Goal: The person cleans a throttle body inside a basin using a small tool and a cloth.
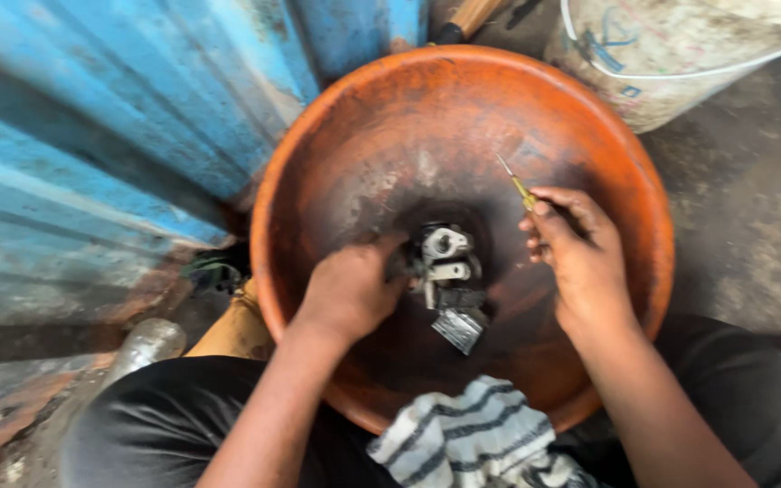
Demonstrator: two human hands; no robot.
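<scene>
A wide orange basin [318, 145] sat on the floor, hemmed by a blue corrugated wall [110, 108] on the left and a white bucket [680, 63] far right. At its dark centre lay a grey metal engine part [449, 280], the left hand [350, 289] closed on its left side. The right hand [576, 244] pinched a thin yellow-handled tool [519, 185], seemingly mid-cleaning; bringing the tip onto the part looked next. The basin's right half offered room.
</scene>
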